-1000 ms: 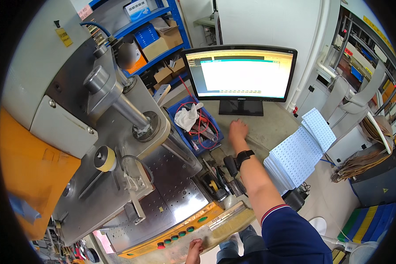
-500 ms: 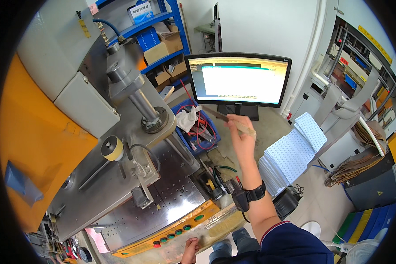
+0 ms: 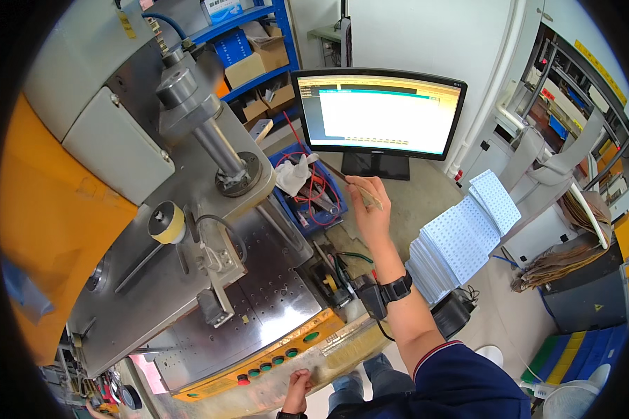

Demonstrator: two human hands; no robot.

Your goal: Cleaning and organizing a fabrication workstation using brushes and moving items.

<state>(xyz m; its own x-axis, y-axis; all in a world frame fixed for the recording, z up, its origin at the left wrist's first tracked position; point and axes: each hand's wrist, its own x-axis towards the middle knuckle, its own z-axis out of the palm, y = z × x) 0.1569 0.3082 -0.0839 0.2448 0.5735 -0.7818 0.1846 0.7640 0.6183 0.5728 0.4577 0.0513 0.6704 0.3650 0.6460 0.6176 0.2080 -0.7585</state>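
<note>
My right hand [image 3: 372,218] is closed round the tan, wrapped-looking end of a long thin tool [image 3: 374,200]. Its narrow dark part points away to the far left, toward a blue bin [image 3: 330,218]; the exact kind does not show. Inside the bin lie a white cloth [image 3: 293,174], red cord and metal hand tools. My left hand [image 3: 299,385], fingers curled and nothing visible in them, is near the front edge of the press, beside its yellow strip of green and red buttons [image 3: 278,360]. A perforated metal press bed [image 3: 272,286] lies beyond that strip.
A press column [image 3: 217,143] and arm stand at left. Behind the bin is a lit monitor [image 3: 384,115]. A stack of white printed sheets [image 3: 461,237] sits right of my forearm, with a black round object [image 3: 451,318] below it. Blue shelving [image 3: 258,42] holds boxes.
The view has shifted, so the press and monitor appear higher and more to the left. My right hand, still gripping the tool, has come slightly nearer the bin. My left hand stays curled.
</note>
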